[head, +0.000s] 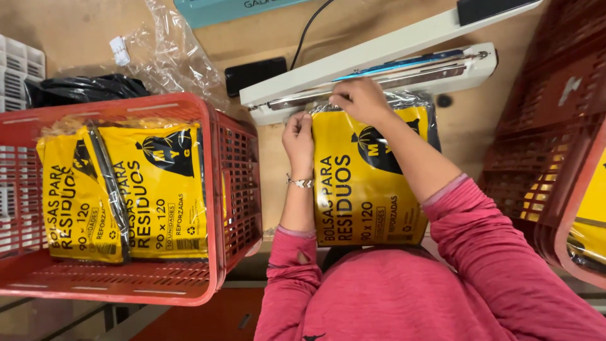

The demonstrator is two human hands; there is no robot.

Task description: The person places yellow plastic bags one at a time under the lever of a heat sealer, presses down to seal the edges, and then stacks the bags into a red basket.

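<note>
Two sealed yellow bag packs (126, 189) already sit in the red crate (218, 208). Third pack (366, 183) lies on the bench, mouth at the open heat sealer (379, 72): left hand (298, 140) grips its edge, right hand (360, 100) pinches the top. Seal looks pending.

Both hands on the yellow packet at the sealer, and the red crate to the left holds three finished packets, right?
Not quite: the head view shows two yellow packets in the red crate, not three. Both the left hand and right hand are on the yellow packet at the sealer.

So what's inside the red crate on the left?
The red crate holds two yellow packs lying flat, side by side. Its slatted bottom shows below them; anything beneath the packs is covered.
</note>
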